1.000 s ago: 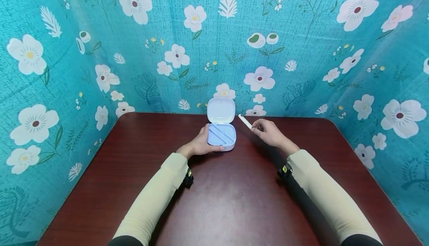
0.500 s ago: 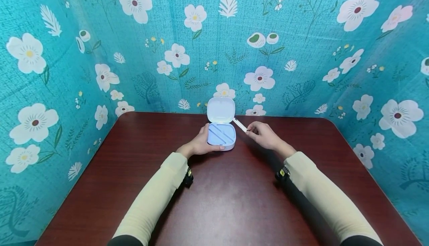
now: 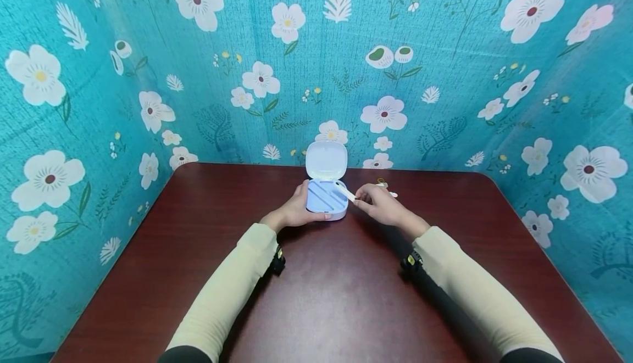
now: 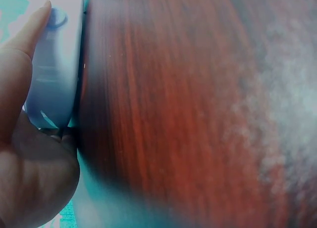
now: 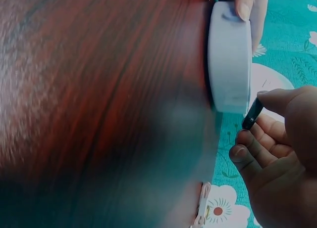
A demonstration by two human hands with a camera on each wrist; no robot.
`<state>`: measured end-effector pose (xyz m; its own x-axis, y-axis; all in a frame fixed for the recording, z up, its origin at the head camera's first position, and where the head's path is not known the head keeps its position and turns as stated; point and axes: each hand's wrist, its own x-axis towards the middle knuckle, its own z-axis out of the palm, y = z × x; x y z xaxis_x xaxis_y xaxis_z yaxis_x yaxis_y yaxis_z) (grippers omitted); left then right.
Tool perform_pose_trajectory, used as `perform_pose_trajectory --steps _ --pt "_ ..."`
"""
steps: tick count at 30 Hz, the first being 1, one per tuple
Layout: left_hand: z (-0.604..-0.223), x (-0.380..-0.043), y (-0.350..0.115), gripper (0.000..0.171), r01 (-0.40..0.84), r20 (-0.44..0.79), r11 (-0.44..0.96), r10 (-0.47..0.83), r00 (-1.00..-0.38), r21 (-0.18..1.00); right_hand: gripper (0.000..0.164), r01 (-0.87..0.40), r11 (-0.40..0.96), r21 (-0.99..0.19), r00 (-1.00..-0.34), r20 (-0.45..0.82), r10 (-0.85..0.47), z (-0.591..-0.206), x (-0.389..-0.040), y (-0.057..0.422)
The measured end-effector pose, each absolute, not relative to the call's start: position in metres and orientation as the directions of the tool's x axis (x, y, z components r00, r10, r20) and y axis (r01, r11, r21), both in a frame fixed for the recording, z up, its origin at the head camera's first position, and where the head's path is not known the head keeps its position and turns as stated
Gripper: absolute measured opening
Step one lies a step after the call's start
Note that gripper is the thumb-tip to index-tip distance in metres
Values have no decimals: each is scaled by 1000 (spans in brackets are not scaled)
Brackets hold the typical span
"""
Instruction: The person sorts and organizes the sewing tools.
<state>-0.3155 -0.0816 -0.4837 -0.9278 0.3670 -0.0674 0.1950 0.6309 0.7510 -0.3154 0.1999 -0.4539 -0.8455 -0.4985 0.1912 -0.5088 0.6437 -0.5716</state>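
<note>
A light blue storage case [image 3: 339,215] stands on the table with its lid [image 3: 326,160] raised at the back; diagonal dividers cross its inside. My left hand [image 3: 293,210] grips the case at its left side, thumb along the front wall, as the left wrist view shows with the case [image 4: 58,74] close up. A slim white stick [image 3: 345,191], dark on the side seen from the right wrist, is pinched between the thumb and fingers of my right hand [image 3: 379,205]. Its far end overlaps the right part of the case's inside; its kind does not show.
Behind my right hand, a small bundled white cable [image 5: 203,205] lies on the dark reddish wood table [image 3: 336,297]. A teal flowered curtain [image 3: 316,94] rises along the table's back and sides.
My right hand has moved left with the white stick, bringing its tip from beside the case to over its inside. The cable behind that hand has come into view. The left hand keeps its hold.
</note>
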Motion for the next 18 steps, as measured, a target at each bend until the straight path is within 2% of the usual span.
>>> perform_pose_trajectory --steps 13,18 --pt "-482 -315 -82 132 188 -78 631 370 -926 753 10 -533 648 -544 -826 171 -537 -452 -317 177" --pt "-482 -315 -82 129 187 -82 627 375 -923 756 10 -585 650 -485 -799 202 -567 -449 -320 167"
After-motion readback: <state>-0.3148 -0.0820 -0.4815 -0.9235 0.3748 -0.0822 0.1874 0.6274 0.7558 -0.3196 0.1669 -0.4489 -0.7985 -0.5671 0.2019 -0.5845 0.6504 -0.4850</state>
